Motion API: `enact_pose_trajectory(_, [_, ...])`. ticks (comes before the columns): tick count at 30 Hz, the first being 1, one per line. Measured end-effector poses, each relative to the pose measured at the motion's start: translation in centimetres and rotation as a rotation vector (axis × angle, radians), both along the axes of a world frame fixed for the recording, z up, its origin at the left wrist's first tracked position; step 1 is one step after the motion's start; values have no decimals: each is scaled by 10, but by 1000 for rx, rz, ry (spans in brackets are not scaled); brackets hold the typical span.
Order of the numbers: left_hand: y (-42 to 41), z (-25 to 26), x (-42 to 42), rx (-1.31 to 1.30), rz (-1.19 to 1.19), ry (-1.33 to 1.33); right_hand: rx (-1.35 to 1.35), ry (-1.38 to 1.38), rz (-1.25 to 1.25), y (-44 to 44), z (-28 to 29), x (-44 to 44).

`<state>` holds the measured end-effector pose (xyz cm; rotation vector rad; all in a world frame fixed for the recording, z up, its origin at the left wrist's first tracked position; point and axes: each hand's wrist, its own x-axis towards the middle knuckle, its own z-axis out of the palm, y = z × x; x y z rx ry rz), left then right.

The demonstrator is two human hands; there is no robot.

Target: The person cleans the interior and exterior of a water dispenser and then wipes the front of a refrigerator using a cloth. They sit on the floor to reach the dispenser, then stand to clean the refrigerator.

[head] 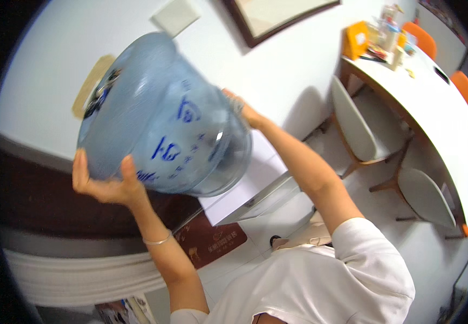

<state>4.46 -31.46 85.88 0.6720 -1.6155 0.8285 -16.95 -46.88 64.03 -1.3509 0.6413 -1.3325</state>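
Observation:
A large translucent blue water-cooler bottle point(165, 117) fills the upper left of the view, tilted and somewhat blurred. Blue writing runs along its side. My left hand point(108, 184) presses against its lower left side, thumb and fingers spread. On the opposite side, my right hand point(240, 109) holds the bottle, its fingers partly hidden behind the wall of it. Under the bottle's lower right end is a white-topped unit point(234, 202) with a grey front; whether they touch, I cannot tell.
A dark red mat point(213, 243) with printing lies on the tiled floor. At right are a curved white table point(432, 93) bearing several items, grey chairs point(357, 121) and orange chairs point(422, 38). A framed panel point(250, 34) and a white plate point(175, 17) are on the wall.

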Motion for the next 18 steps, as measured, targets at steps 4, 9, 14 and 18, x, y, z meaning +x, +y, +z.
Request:
enact_pose_trajectory(4, [-2,0,4,-39,47,-13,14,196,-385,44,-21,7])
enact_pose_trajectory(9, [-6,-1,6,-71,79,-48,188,-246,-465,114,-36,29])
enact_pose_trajectory(14, [-2,-1,11,-47,108,-42,244,-457,-585,177,-36,74])
enact_pose_trajectory(18, [2,-1,11,-22,118,-31,187,-222,-590,135,-30,50])
